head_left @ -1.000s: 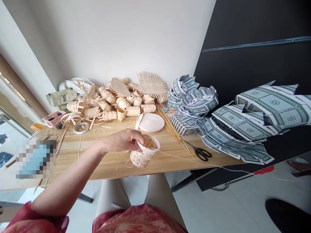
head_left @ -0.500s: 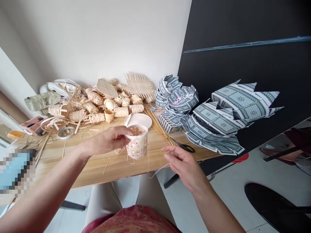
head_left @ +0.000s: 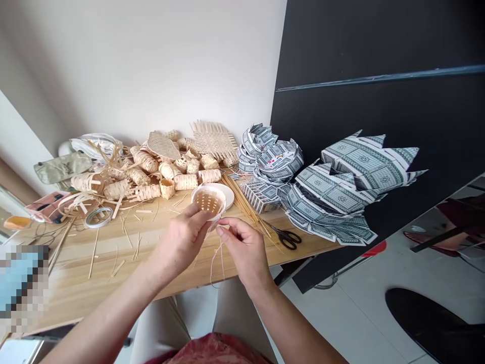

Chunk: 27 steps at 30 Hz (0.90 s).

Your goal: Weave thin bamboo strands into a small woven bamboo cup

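Observation:
A small woven basket (head_left: 209,198) with a white rim is tilted so that its inside faces me. My left hand (head_left: 185,235) is closed on its near side, fingers at the rim. Close against that same side, my right hand (head_left: 242,247) has thumb and forefinger pinched together at the pale thread (head_left: 216,260), whose loose ends hang below the basket. The exact spot where the thread meets the basket is partly hidden by my fingers. Behind the basket lies a white round disc (head_left: 224,196) on the wooden table (head_left: 151,253).
Black-handled scissors (head_left: 287,237) and thin wooden sticks (head_left: 246,202) lie right of my hands. Folded playing-card bowls (head_left: 280,159) stand at the back right. Several woven pieces (head_left: 144,159) are heaped at the back left, near a tape roll (head_left: 98,217).
My right hand has come in from the right to the basket with the thread. The basket has tipped toward me, and my left hand has shifted to its near side.

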Motion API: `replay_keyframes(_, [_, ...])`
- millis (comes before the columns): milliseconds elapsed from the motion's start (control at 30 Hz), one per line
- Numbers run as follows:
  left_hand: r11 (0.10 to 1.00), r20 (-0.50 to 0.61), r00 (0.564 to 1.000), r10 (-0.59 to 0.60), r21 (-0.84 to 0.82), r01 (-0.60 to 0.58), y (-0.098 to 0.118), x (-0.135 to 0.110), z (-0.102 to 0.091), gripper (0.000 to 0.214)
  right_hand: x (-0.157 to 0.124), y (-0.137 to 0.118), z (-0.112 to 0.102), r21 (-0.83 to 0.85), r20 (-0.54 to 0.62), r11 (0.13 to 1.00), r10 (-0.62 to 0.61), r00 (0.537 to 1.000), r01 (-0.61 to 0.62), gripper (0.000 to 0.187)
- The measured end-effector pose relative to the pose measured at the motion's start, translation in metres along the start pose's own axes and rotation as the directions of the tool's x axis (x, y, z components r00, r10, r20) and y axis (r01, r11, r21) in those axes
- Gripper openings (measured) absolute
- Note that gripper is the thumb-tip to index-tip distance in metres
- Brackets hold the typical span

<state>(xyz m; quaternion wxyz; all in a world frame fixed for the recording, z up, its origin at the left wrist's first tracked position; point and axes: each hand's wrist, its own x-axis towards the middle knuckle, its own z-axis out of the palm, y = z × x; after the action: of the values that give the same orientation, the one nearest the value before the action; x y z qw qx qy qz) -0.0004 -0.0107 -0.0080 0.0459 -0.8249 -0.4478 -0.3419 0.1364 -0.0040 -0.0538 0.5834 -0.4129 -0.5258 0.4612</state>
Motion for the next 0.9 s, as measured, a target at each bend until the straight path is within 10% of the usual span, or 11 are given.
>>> replay_keyframes(300, [0.999,-0.048,0.999,0.015,-0.046,-0.017,-0.002,-0.005,0.006,0.018,-0.001,-0.008,0.003,0.469,0.168,0.850,0.182,0.969,-0.241,0.027])
replay_keyframes(633, [0.984,-0.032,0.999,-0.044,-0.176,0.037,-0.007,-0.005,0.001,0.017,0.001,0.000,-0.012,0.647,0.371,0.647,0.197,0.908,-0.404,0.024])
replay_keyframes(900, [0.988,-0.072,0.995,-0.070,-0.146,0.059,-0.016,-0.004,-0.001,0.018,-0.004,0.002,-0.017,0.540,0.513,0.671,0.218,0.831,-0.509,0.028])
